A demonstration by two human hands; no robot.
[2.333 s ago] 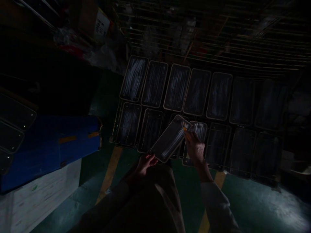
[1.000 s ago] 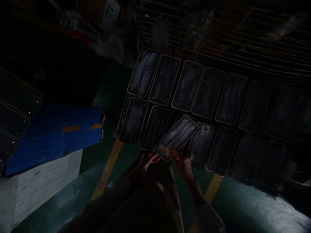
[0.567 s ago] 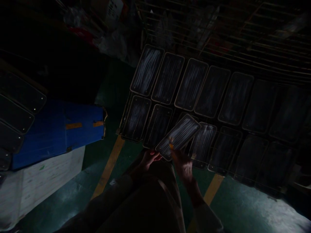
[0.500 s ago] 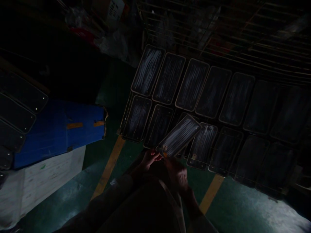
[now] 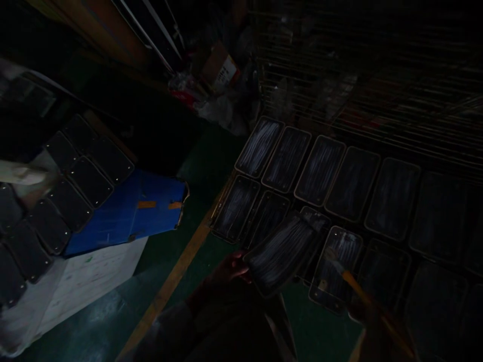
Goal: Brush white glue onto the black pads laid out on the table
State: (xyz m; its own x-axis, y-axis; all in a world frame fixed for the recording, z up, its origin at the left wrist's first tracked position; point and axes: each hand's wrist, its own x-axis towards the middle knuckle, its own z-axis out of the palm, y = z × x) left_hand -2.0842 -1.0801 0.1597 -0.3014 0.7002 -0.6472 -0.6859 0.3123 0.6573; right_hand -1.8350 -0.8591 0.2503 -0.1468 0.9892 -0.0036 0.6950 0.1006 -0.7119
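Note:
My left hand (image 5: 234, 266) grips the lower left corner of a dark rectangular panel (image 5: 283, 251) with rounded corners and whitish streaks along its face. The panel is tilted over the front row of similar panels. To its right, my right hand (image 5: 368, 314), very dim, is closed around a paintbrush (image 5: 352, 284) with a yellow-orange handle. The brush's bristles are apart from the held panel and appear above a streaked panel (image 5: 337, 269) in the front row. Deep shadow hides most of my right fingers.
Two rows of panels (image 5: 320, 168) lie on a wire rack (image 5: 219, 213). At left, more dark panels (image 5: 90, 181) lie on a blue sheet (image 5: 151, 201), near another person's pale sleeve (image 5: 22, 173). Plastic bags and a carton (image 5: 222, 70) are at the back. A yellow line (image 5: 181, 261) crosses the green floor.
The view has swung left, bringing in more of the blue sheet and another person's sleeve. My right hand has moved the brush off the held panel, to the right. My left hand keeps hold of the panel.

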